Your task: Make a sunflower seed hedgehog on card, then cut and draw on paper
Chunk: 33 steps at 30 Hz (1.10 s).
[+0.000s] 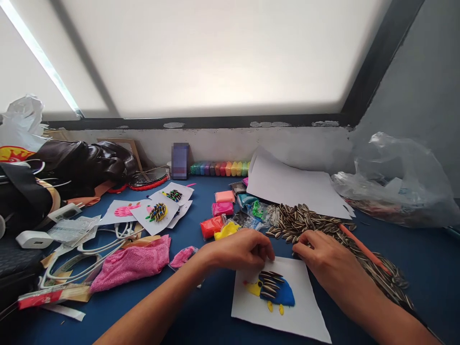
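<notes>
A sheet of white paper [247, 306] lies before me, bearing a flattened clay hedgehog [285, 292] with a blue body, yellow face and two yellow feet. Striped sunflower seeds [271, 285] stick in its blue part in rows. Over the paper's top edge is my left hand [247, 247], its fingers curled together; whatever they hold, if anything, is hidden. My right hand [323, 256] pinches at the near edge of a heap of sunflower seeds [302, 218], just above the paper's top right corner. A small dark seed shows at its fingertips.
An orange stick [364, 249] lies across the seeds. Packets of coloured clay, such as a red one [212, 226], sit beyond my left hand. Finished seed-and-clay pictures [156, 213], a pink cloth [134, 261] and white cables [77, 273] lie left. Blank paper [291, 184] and a plastic bag [406, 182] stand behind.
</notes>
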Motion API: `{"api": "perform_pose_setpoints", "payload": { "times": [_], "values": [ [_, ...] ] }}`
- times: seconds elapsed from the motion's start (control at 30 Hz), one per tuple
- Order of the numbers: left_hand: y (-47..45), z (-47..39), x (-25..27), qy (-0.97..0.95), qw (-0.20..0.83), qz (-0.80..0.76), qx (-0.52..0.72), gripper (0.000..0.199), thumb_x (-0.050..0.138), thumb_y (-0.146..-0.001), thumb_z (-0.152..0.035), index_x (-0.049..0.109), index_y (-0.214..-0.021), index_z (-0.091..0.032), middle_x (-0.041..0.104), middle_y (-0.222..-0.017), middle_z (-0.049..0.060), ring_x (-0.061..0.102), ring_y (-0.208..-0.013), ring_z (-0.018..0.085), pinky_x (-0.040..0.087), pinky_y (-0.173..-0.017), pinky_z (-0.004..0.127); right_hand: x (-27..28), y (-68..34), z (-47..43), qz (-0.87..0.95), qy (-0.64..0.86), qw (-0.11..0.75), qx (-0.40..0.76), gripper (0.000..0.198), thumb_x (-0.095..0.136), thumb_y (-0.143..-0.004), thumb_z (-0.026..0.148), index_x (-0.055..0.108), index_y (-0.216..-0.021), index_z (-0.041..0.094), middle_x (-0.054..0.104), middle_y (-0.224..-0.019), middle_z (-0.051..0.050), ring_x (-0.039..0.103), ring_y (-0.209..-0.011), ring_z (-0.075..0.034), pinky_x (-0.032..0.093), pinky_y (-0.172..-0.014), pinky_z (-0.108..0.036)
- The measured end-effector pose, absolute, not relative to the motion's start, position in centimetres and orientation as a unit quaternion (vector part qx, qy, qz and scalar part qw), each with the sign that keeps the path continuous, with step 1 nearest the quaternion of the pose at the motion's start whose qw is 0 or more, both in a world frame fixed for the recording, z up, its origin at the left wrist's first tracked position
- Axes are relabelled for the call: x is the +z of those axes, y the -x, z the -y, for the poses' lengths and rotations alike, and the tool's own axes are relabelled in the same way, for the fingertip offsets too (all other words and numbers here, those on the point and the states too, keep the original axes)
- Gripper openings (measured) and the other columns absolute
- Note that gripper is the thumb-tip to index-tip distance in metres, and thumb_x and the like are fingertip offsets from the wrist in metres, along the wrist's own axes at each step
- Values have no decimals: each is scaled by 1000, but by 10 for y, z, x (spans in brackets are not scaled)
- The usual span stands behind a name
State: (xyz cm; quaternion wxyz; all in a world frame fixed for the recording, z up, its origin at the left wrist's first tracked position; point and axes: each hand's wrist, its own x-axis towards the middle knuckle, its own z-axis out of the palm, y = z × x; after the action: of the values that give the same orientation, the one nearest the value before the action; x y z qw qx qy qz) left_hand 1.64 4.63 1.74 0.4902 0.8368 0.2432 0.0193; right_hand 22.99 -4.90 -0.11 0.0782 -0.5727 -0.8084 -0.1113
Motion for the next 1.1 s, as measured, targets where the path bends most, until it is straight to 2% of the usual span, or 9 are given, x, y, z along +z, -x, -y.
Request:
{"api": "perform_pose_setpoints", "payload": {
  "times": [0.13, 0.27, 0.43, 0.57, 0.73, 0.93, 1.1],
  "values": [
    [-17, -46, 19, -837, 487, -247, 8, 31, 54, -70, -1, 69, -94, -13, 59, -74, -2, 53, -66, 9, 40, -55, 15, 0, -229, 49, 813, 558, 76, -150, 24, 50, -76, -3, 60, -74, 19, 60, -78, -6, 58, -71, -22, 48, -63, -35],
    [-16, -47, 17, -846, 478, -235, 11, 28, 55, -72, -2, 69, -95, -12, 59, -75, -1, 53, -66, 8, 40, -55, 15, 6, -229, 53, 812, 559, 96, -137, 22, 48, -79, 2, 56, -71, 20, 61, -73, -4, 60, -67, -22, 47, -61, -34],
    [-16, -47, 17, -847, 478, -231, 11, 28, 57, -71, -3, 68, -95, -13, 59, -77, -2, 54, -69, 9, 41, -56, 16, 31, -222, 65, 774, 606, 183, -20, 19, 42, -89, 16, 60, -91, 22, 67, -83, -3, 64, -70, -18, 48, -58, -28],
    [-16, -45, 21, -855, 464, -231, 4, 26, 58, -72, -4, 68, -95, -12, 57, -74, -2, 52, -66, 8, 40, -56, 16, 45, -212, 72, 765, 613, 182, 80, 26, 39, -90, 22, 63, -83, 24, 68, -79, -2, 63, -65, -17, 48, -56, -28],
    [-15, -45, 23, -859, 458, -229, 8, 27, 57, -72, -4, 68, -95, -12, 58, -75, -2, 52, -66, 9, 39, -56, 17, 47, -205, 82, 731, 615, 230, 186, 23, 50, -86, 29, 66, -101, 22, 72, -91, -5, 68, -80, -21, 55, -68, -31],
    [-16, -46, 20, -862, 457, -217, 8, 27, 57, -73, -4, 68, -96, -11, 58, -75, -1, 53, -67, 9, 40, -57, 18, 44, -197, 91, 730, 610, 256, 174, 23, 50, -88, 32, 71, -89, 25, 74, -84, -3, 69, -76, -20, 54, -68, -31],
    [-15, -47, 19, -867, 448, -216, 12, 27, 58, -72, -6, 69, -96, -13, 59, -76, -1, 53, -67, 9, 39, -57, 18, 41, -195, 93, 750, 604, 245, 115, 29, 47, -92, 37, 72, -84, 25, 68, -80, -4, 66, -73, -20, 52, -64, -30]
  ]
}}
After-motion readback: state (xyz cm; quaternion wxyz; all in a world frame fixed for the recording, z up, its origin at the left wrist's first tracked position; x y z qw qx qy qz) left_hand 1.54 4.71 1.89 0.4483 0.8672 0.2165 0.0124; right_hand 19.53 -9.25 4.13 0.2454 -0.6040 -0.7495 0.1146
